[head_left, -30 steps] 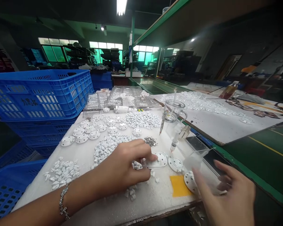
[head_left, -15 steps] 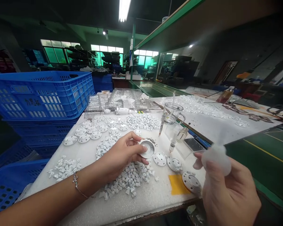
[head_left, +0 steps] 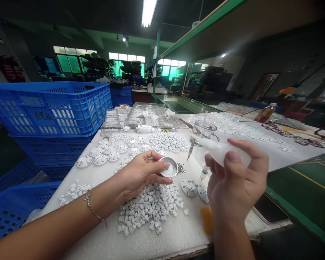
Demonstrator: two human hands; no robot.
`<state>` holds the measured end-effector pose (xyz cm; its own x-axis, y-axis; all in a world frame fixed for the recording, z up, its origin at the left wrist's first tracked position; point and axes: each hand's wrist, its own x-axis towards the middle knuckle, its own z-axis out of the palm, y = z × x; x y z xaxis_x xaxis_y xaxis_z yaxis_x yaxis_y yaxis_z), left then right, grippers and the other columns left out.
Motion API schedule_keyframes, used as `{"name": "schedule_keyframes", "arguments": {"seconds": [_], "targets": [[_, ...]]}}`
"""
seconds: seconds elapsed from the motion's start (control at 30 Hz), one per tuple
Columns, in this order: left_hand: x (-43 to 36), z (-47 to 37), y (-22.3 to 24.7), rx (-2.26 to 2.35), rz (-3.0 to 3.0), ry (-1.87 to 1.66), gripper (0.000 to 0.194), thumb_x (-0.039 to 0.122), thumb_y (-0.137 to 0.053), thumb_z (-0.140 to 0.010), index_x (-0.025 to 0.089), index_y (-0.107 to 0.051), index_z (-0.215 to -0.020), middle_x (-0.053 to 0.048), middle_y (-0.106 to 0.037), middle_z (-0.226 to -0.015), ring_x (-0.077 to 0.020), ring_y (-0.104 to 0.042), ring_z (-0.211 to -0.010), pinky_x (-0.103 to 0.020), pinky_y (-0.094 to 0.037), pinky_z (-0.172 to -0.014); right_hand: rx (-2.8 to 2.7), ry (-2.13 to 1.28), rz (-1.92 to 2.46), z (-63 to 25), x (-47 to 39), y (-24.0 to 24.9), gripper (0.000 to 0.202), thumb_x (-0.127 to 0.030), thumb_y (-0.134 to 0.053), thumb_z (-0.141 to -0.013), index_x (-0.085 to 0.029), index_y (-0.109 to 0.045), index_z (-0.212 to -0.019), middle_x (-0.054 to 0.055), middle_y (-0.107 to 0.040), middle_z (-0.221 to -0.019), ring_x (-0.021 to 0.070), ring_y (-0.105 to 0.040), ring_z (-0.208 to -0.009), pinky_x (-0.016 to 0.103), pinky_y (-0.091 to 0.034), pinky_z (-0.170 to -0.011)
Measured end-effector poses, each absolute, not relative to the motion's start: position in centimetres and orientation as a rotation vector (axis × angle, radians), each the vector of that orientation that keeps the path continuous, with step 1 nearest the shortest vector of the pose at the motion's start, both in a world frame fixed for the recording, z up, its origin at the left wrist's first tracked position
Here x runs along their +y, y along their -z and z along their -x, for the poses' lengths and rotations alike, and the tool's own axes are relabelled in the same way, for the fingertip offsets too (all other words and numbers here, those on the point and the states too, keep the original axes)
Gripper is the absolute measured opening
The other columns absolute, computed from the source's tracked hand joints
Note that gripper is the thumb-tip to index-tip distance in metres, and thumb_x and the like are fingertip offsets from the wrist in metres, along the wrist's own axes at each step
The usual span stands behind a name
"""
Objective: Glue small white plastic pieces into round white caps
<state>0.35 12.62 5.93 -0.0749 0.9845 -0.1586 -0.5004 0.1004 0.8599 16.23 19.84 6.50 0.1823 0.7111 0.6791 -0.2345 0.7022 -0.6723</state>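
Observation:
My left hand [head_left: 143, 173] grips a round, shallow white cap [head_left: 168, 171] between thumb and fingers, its hollow side turned up toward me. In my right hand [head_left: 238, 180] is a translucent white squeeze bottle [head_left: 219, 151], tilted so its narrow nozzle points left, to the upper right of the cap and apart from it. Beyond the cap lies a small heap of dark metal bits [head_left: 181, 168]. Below my left hand spreads a pile of small white angular pieces [head_left: 148, 206]. A white disc with dark holes [head_left: 189, 187] rests right of that pile; my right hand partly hides another.
Blue crates [head_left: 78, 108] are stacked at left. More white discs [head_left: 100, 159], clear trays [head_left: 141, 112] and a pile of white bits [head_left: 168, 141] lie farther back. A glass mug [head_left: 205, 127], syringes [head_left: 204, 173], an orange square [head_left: 206, 219] and a dark-screened device [head_left: 271, 208] are at right.
My right hand has moved left and up, tipping the squeeze bottle from upright to nozzle-left. My left hand still holds the cap, which is slightly turned. The view has shifted a little.

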Motion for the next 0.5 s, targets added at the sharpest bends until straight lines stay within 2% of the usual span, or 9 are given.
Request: {"name": "schedule_keyframes", "arguments": {"seconds": [0.1,0.17,0.23,0.33,0.4,0.5], "targets": [[12.4,-0.6,-6.0,0.945,-0.767,-1.338,0.026,0.014,-0.078,-0.079,0.014,-0.054,-0.087,-0.002,-0.061,-0.088,-0.0097,-0.065,-0.070,-0.024,-0.064,-0.064,-1.243,-0.915,0.382,-15.6,19.3,-6.2,0.023,-0.034,-0.065,-0.091,-0.025,-0.057,-0.111,-0.003,-0.059,-0.078,0.0127,-0.060,-0.065,0.033,-0.050,-0.070],[12.1,-1.1,-5.9,0.959,-0.856,-1.313,0.028,0.017,-0.080,-0.078,0.015,-0.054,-0.088,0.001,-0.057,-0.084,-0.0100,-0.062,-0.072,-0.028,-0.065,-0.065,-1.288,-1.108,0.365,-15.2,18.8,-5.8,0.024,-0.037,-0.062,-0.094,-0.027,-0.053,-0.114,-0.003,-0.064,-0.082,0.0142,-0.066,-0.073,0.036,-0.052,-0.080],[11.8,-1.8,-5.9,0.966,-0.949,-1.312,0.028,0.018,-0.079,-0.078,0.017,-0.052,-0.085,0.003,-0.051,-0.080,-0.0106,-0.059,-0.073,-0.034,-0.065,-0.067,-1.296,-1.269,0.343,-14.7,18.3,-5.5,0.026,-0.040,-0.060,-0.095,-0.029,-0.049,-0.116,-0.003,-0.065,-0.085,0.0144,-0.068,-0.076,0.035,-0.054,-0.081],[11.3,-2.8,-5.7,0.979,-1.054,-1.326,0.025,0.018,-0.074,-0.080,0.019,-0.049,-0.081,0.004,-0.049,-0.081,-0.0123,-0.055,-0.077,-0.036,-0.065,-0.067,-1.250,-1.368,0.321,-14.3,17.5,-5.2,0.025,-0.042,-0.056,-0.096,-0.031,-0.047,-0.116,-0.005,-0.064,-0.083,0.0109,-0.065,-0.062,0.028,-0.055,-0.066],[10.9,-3.5,-5.4,1.055,-1.098,-1.334,0.022,0.018,-0.072,-0.080,0.020,-0.050,-0.082,0.004,-0.050,-0.083,-0.0115,-0.055,-0.074,-0.028,-0.060,-0.062,-1.196,-1.353,0.326,-14.3,17.1,-5.2,0.022,-0.042,-0.055,-0.097,-0.031,-0.047,-0.114,-0.006,-0.062,-0.080,0.0071,-0.057,-0.048,0.021,-0.050,-0.053],[10.3,-4.2,-4.8,1.251,-1.227,-1.319,0.019,0.018,-0.070,-0.079,0.020,-0.053,-0.085,0.006,-0.049,-0.077,-0.0054,-0.049,-0.056,-0.015,-0.041,-0.048,-1.103,-1.300,0.340,-14.5,16.8,-5.2,0.020,-0.041,-0.055,-0.097,-0.030,-0.048,-0.113,-0.007,-0.060,-0.078,0.0033,-0.045,-0.040,0.017,-0.040,-0.044]]}}
